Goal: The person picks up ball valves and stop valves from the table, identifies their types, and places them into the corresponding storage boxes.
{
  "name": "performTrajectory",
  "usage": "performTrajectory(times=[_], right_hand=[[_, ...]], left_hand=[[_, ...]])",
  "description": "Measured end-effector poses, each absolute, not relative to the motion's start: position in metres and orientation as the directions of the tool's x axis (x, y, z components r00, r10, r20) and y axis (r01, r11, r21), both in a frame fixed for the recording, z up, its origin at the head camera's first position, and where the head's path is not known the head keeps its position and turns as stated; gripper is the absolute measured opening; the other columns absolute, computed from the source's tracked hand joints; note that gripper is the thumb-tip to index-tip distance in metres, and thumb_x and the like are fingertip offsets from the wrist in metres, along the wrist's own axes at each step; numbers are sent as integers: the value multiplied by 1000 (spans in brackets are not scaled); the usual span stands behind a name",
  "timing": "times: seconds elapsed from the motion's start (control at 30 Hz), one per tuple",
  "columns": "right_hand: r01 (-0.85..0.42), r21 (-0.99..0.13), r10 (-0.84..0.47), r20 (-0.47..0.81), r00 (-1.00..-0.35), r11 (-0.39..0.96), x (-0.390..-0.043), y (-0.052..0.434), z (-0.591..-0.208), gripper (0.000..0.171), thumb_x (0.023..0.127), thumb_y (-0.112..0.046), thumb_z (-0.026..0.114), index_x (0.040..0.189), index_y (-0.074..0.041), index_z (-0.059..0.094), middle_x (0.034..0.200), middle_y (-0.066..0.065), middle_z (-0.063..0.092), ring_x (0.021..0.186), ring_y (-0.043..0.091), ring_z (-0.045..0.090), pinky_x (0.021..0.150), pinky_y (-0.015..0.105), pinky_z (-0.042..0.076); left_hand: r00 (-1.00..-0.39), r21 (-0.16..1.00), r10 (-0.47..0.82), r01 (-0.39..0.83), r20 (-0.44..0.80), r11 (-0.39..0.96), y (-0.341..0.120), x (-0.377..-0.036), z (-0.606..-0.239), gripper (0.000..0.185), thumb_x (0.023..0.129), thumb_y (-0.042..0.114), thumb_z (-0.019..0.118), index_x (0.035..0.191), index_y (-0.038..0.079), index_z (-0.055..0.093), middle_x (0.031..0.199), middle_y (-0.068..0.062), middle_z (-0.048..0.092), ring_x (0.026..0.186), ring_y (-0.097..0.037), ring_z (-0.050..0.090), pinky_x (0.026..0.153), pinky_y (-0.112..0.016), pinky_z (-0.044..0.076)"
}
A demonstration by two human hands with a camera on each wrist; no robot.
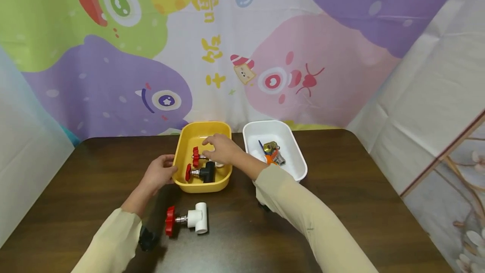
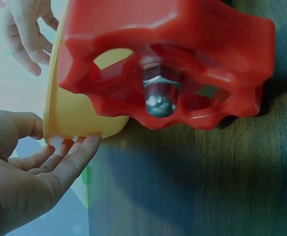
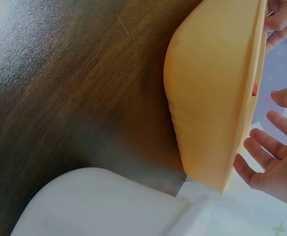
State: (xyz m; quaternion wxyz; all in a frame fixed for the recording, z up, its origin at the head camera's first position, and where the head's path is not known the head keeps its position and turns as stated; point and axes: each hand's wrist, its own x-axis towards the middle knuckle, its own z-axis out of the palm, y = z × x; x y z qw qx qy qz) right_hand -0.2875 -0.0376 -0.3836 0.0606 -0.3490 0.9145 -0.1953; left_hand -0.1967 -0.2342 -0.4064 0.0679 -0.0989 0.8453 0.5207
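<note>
My left hand grips the left rim of a yellow plastic bin, thumb at the rim and fingers against the outer wall in the left wrist view. Over the bin's right side hovers my right hand, its fingers spread, loosely bent and holding nothing. Inside lie a black valve with a red handwheel and, behind it, another red-handled valve, partly hidden by my right hand. A white tee-shaped valve with a red handwheel lies on the table in front; that wheel looms large in the left wrist view.
To the right stands a white bin with a brass fitting, a grey metal fitting and an orange-and-blue item. Both bins stand at the back of the dark wooden table, against a printed curtain.
</note>
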Motion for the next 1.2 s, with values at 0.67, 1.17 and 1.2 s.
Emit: performTrajectory(times=[0.67, 1.17, 1.2], right_hand=[[-654, -438, -699, 77, -711, 616, -271, -25, -371, 42, 89, -36, 59, 122, -10, 61, 122, 10, 60, 114, 22, 54, 97, 32, 45], [-682, -439, -719, 110, -687, 585, -255, -15, -368, 42, 88, -38, 60, 120, -11, 62, 119, 8, 62, 113, 20, 55, 97, 32, 45], [-683, -439, -721, 108, -685, 583, -254, -15, -368, 42, 88, -38, 60, 120, -11, 62, 119, 7, 62, 112, 20, 55, 97, 32, 45]], left_hand=[[-973, 868, -76, -229, -219, 441, -235, -196, -407, 50, 95, 6, 44, 140, -9, 28, 129, -33, 42, 107, -41, 56, 75, -38, 58], [-973, 867, -88, -231, -214, 442, -233, -196, -408, 50, 94, 5, 44, 140, -10, 29, 128, -32, 42, 107, -41, 56, 76, -38, 58], [-973, 866, -88, -230, -214, 444, -233, -196, -408, 50, 94, 5, 44, 139, -10, 29, 128, -32, 42, 107, -41, 56, 76, -38, 58]])
